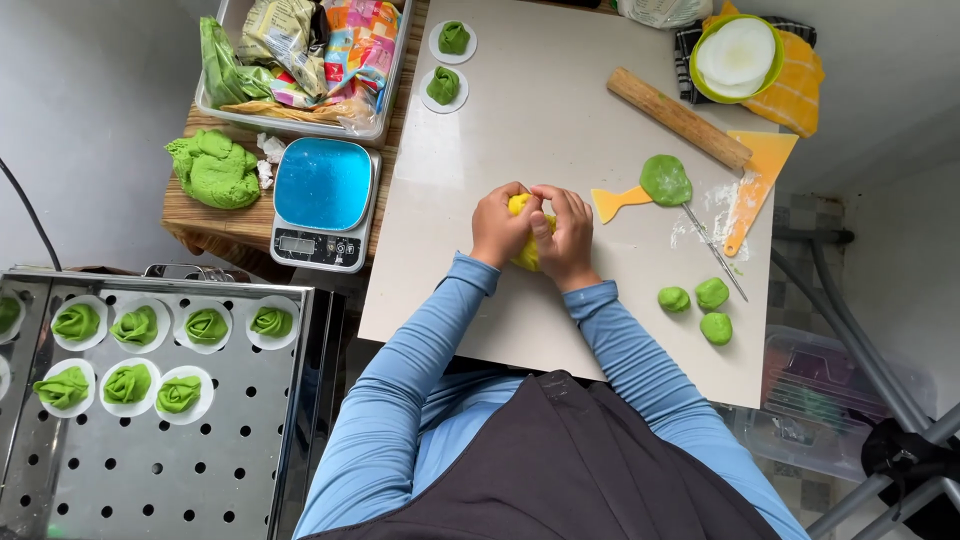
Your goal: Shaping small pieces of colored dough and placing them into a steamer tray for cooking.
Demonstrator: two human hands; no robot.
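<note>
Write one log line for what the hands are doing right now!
left hand: squeezing yellow dough | right hand: squeezing same dough | surface: white board | nearby: flat green dough disc, rolling pin

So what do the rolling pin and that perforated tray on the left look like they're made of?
Rolling pin: apparently wood, matte tan with a speckled, unvarnished look. Perforated tray: likely stainless steel, a shiny grey sheet with punched round holes and reflective rims.

On the counter (480,130), the dough lump (524,250) is sitting centrally, with the rolling pin (678,117) lying at two o'clock, three dough balls (697,309) at four, and the scale (323,203) at nine.
</note>
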